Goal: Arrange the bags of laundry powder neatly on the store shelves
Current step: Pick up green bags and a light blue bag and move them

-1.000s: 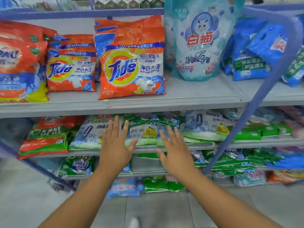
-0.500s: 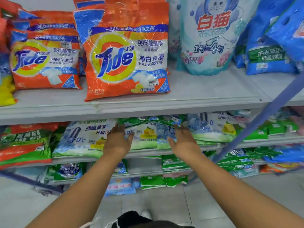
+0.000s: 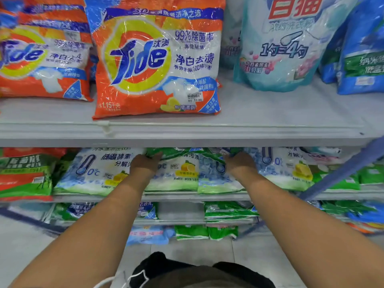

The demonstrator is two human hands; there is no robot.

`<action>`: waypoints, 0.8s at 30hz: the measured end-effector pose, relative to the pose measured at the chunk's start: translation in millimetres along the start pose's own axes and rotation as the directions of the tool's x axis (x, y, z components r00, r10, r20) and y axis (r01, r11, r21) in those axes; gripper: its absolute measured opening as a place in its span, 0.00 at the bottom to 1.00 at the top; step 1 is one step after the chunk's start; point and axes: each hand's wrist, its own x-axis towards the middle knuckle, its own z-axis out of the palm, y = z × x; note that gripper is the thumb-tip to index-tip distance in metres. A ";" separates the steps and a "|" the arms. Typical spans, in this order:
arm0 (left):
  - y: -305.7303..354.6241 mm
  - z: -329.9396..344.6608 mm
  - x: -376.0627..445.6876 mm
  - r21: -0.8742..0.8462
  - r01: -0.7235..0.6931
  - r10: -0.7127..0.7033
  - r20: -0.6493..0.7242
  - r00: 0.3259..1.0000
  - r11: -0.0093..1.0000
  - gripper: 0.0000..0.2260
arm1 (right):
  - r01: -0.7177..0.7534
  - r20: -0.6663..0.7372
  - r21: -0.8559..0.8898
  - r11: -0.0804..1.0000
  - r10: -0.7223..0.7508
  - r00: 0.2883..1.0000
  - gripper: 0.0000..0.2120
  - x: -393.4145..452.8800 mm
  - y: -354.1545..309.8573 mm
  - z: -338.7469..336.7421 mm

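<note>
- front tide bag [image 3: 158,59], at 12 o'clock, is showing orange with a yellow ring and blue lettering
- second tide bag [image 3: 41,59], at 10 o'clock, is wearing the same orange
- pale teal bag [image 3: 291,48], at 1 o'clock, is carrying red characters
- white-and-green bag [image 3: 178,173], at centre, is showing a yellow lemon

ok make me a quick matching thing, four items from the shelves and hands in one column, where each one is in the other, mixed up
Things:
1. big Tide bag
2. pale teal cat-brand pouch
3. left hand
4. red and green bag

Places:
A. far left of the second shelf
B. top shelf, right of the orange bags
C. on the white and green bags, second shelf
D. top shelf, middle, front

Pairs: 1-D, 2-B, 3-C, 4-A
</note>
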 end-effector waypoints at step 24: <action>-69.4 -20.4 -75.8 -0.639 0.442 -0.029 0.549 0.835 0.630 0.20 | -0.563 0.625 0.637 0.527 0.074 0.777 0.16 -74.8 50.6 -23.4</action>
